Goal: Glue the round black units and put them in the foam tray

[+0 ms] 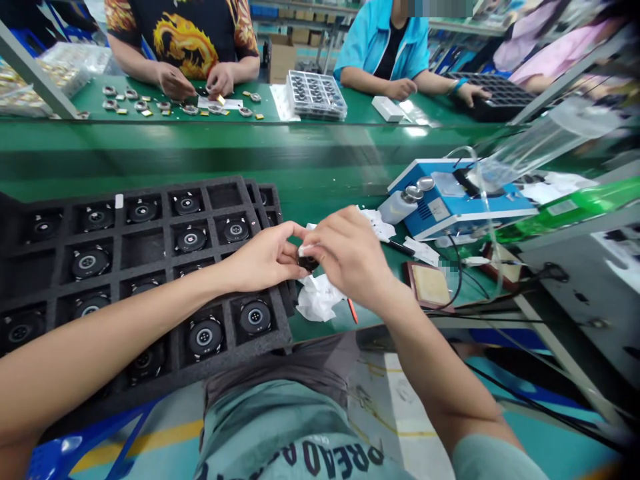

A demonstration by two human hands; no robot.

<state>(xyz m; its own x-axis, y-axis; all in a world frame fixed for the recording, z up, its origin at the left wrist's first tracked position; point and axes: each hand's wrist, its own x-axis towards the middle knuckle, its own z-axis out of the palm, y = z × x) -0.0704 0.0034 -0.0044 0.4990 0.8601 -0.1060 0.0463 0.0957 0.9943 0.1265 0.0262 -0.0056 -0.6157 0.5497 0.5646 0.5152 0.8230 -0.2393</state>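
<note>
My left hand grips a small dark watch case between thumb and fingers, beside the tray's right edge. Over it bends my right hand, its fingers closed on a bit of white tissue pressed against the watch case. Most of the watch case is hidden by my fingers. Crumpled white tissue lies on the bench just below both hands. To the left, a black foam tray holds several round black watch cases, their backs facing up, in square compartments.
On the right stand a blue machine, a white bottle with a metal top and a yellow sponge in a brown holder. A red pen-like stick lies near the bench edge. Cables run at right. Co-workers sit across the green bench.
</note>
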